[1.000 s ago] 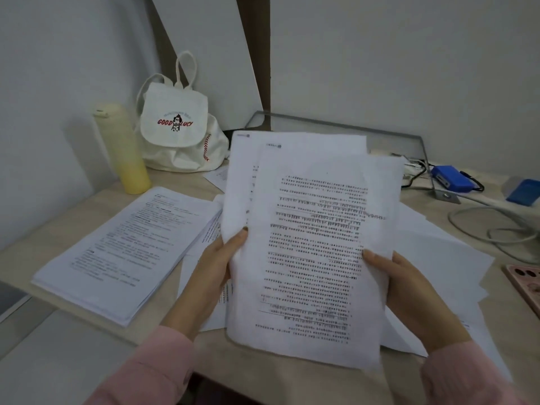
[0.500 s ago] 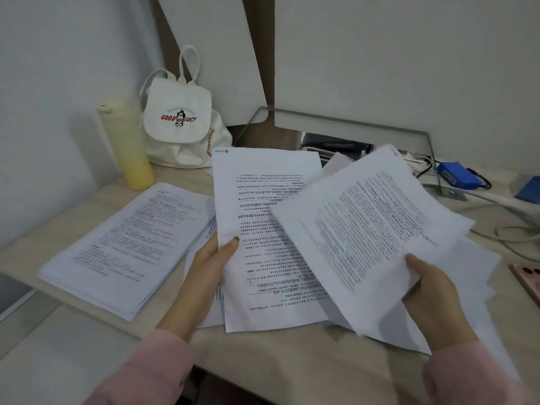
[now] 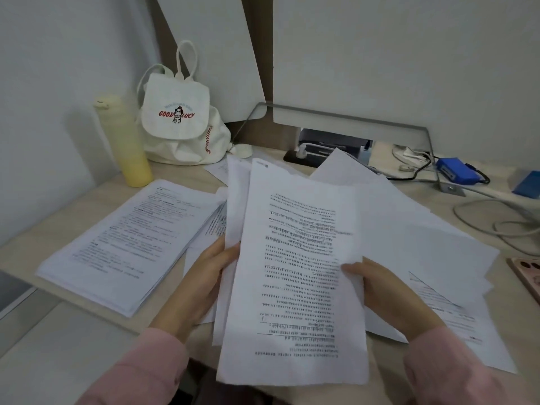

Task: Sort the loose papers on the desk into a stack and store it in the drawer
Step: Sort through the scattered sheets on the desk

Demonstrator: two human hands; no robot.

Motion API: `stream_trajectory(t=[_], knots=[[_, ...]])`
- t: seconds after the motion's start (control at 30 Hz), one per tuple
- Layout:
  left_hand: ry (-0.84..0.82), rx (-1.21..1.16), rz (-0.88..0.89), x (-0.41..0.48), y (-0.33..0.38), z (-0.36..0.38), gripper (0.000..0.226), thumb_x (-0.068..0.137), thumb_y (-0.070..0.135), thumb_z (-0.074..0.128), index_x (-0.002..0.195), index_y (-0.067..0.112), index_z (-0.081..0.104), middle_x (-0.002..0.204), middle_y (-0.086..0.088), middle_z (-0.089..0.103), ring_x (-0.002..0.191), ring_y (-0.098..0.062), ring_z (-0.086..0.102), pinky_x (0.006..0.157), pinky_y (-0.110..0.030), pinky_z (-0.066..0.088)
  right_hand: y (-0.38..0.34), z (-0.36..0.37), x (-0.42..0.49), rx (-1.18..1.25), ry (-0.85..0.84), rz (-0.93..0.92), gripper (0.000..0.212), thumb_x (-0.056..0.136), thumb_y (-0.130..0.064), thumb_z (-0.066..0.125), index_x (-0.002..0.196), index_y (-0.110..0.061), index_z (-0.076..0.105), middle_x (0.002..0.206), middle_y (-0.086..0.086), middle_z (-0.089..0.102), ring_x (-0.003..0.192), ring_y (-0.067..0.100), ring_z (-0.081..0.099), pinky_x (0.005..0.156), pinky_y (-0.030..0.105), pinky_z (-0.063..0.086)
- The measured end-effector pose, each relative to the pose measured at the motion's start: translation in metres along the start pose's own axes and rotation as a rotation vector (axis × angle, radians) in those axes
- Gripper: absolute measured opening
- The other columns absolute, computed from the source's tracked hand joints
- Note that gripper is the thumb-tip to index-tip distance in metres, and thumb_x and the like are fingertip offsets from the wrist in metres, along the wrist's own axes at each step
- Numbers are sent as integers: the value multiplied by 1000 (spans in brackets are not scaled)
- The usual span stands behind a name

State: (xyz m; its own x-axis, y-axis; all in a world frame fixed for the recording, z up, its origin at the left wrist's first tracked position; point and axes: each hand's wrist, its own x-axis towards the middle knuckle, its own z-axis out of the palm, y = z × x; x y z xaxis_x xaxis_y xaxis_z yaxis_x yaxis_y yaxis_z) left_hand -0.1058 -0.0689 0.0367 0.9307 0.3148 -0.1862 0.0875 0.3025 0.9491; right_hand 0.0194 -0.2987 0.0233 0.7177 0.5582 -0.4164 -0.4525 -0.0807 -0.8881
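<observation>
Pink sleeves [image 3: 140,372] at the near edge, both forearms angled in toward the centre.

Left hand [image 3: 204,282]: held on edge, thumb uppermost. It grips the left edge of the held sheets [image 3: 298,287], with the thumb tip tucked under the top sheet. The other fingers are hidden behind the paper.

Right hand [image 3: 388,296]: thumb pressed on the printed face at the right edge, the other fingers behind and out of sight. A pinch.

The sheets are tilted up toward the camera between the two hands, a few fanned and not squared, and their bottom edge hangs past the near rim of the worktop [image 3: 96,200].

To the left a thick stack [image 3: 128,244] lies flat. To the right and behind, loose papers [image 3: 423,238] overlap on the worktop.

Farther back: yellow bottle [image 3: 125,141], white bag [image 3: 181,124], blue box [image 3: 457,172], cables [image 3: 496,226].
</observation>
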Motion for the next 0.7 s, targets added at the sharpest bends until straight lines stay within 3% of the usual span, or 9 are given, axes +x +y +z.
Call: stream_trajectory(t=[0.07,0.17,0.23,0.33,0.43,0.53,0.6,0.63,0.7], knots=[[2,17,5,0,2,1,33,92,8,46,119,18,61,110,-4,72,96,-18,69,75,-27,58,2,8,0,-36,3,-25,27,91,-6,48,115,-9,59,108,11,71,91,25,70,70,31,55],[30,80,9,-2,8,2,32,93,16,47,122,21,60,113,0,71,97,-14,68,78,-27,54,-3,8,6,-124,212,-98,27,88,-1,52,114,-9,55,101,14,69,83,29,69,71,38,55],[173,197,63,0,12,1,35,94,26,47,129,25,51,124,6,63,99,-9,64,80,-23,49,-16,4,9,-311,286,-168,25,86,0,53,111,-2,58,101,18,69,86,32,66,80,45,53],[416,521,308,9,24,1,52,93,30,50,141,29,30,143,7,37,128,-10,41,99,-25,32,-46,0,10,-682,341,-269,16,86,-2,48,93,1,62,92,19,68,78,29,62,69,34,46],[288,1020,571,19,45,16,62,89,33,57,143,28,27,153,5,22,140,-9,17,110,-24,14,-72,10,11,-1067,200,-310,16,90,-9,44,87,-10,60,85,6,62,74,19,56,61,27,38],[22,1421,661,30,58,45,65,88,41,55,144,31,24,157,8,11,144,-10,-4,113,-25,-2,-83,30,12,-1328,14,-367,16,94,-16,45,99,-22,60,93,-9,58,83,11,52,70,26,37],[-93,1556,629,38,62,59,55,88,41,52,139,31,34,153,7,25,144,-10,4,116,-29,-6,-83,45,12,-1404,-59,-459,13,94,-18,47,93,-18,60,94,-3,62,85,15,52,72,28,38],[-134,1617,573,40,63,65,45,89,40,50,132,30,44,144,6,40,141,-12,20,118,-33,-2,-82,51,13,-1418,-82,-505,14,93,-18,48,83,-20,57,90,-1,62,82,16,53,69,28,37],[-183,1683,391,43,67,69,24,90,35,46,109,25,58,111,3,62,110,-16,51,107,-36,29,-79,57,15,-1384,-76,-542,19,91,-18,51,75,-28,54,84,-2,60,79,16,53,66,24,38]])
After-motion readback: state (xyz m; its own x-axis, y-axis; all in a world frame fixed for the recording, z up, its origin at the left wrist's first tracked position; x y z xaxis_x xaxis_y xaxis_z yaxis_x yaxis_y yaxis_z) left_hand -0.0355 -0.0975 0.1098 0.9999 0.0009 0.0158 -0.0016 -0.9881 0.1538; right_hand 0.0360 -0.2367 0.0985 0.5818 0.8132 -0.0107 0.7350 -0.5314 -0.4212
